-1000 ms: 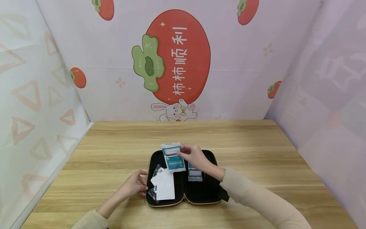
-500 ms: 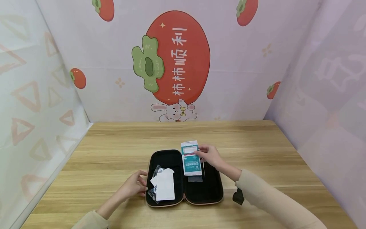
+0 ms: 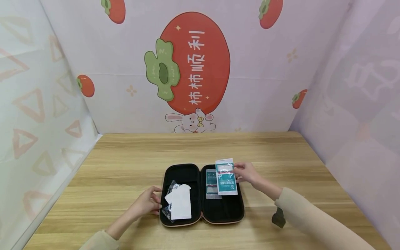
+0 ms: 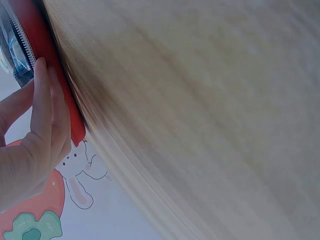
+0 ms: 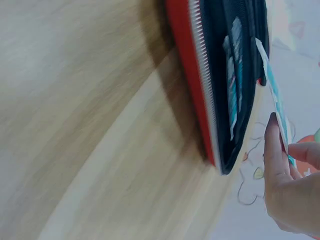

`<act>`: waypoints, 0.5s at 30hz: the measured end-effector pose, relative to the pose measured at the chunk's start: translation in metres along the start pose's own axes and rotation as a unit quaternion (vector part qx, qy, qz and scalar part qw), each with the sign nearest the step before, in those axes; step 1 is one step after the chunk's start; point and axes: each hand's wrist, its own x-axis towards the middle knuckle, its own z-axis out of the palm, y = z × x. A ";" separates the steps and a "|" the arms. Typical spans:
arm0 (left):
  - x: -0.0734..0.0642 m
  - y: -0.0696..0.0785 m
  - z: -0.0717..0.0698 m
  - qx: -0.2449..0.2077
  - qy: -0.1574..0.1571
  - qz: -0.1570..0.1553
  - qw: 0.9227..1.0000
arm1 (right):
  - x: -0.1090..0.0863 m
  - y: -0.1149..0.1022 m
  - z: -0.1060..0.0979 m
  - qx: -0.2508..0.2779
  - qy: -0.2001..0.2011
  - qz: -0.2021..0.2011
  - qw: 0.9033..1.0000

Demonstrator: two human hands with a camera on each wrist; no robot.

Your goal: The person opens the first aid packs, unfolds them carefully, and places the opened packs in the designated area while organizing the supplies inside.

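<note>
An unzipped black-lined zip case (image 3: 220,213) lies spread on the wooden table. My left hand (image 3: 146,202) rests at its left edge; in the left wrist view, rather straight fingers (image 4: 42,107) lie against the red outer wall by the zipper. My right hand (image 3: 247,173) pinches a flat teal-and-white packet (image 3: 227,184) between thumb and fingers at its right edge. That packet is raised above the right half of the case. Behind it, a similar packet (image 3: 210,177) lies in that half. White flat sheets (image 3: 181,205) and crinkly clear-and-dark packets (image 3: 167,210) lie in the left half.
The wooden table (image 3: 281,149) stretches around the case on every side. Printed cloth walls (image 3: 265,69) stand behind it and to both sides. A small dark block (image 3: 278,218) shows under the right wrist.
My right hand has carried the teal-and-white packet rightward from over the left half to over the right half, uncovering part of the packet there. The left hand has stayed put.
</note>
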 end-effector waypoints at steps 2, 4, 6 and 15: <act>0.000 -0.001 0.000 -0.002 -0.001 0.002 1.000 | -0.002 0.002 -0.004 -0.005 0.000 0.003 1.000; 0.000 -0.002 0.000 -0.002 0.000 0.002 1.000 | -0.003 0.005 -0.007 -0.008 0.002 0.006 1.000; 0.000 -0.002 0.001 -0.002 0.002 0.001 1.000 | -0.004 0.007 -0.009 -0.014 0.006 0.007 1.000; 0.000 -0.002 0.001 -0.004 0.003 0.002 1.000 | -0.007 0.013 -0.015 -0.050 0.019 0.017 0.998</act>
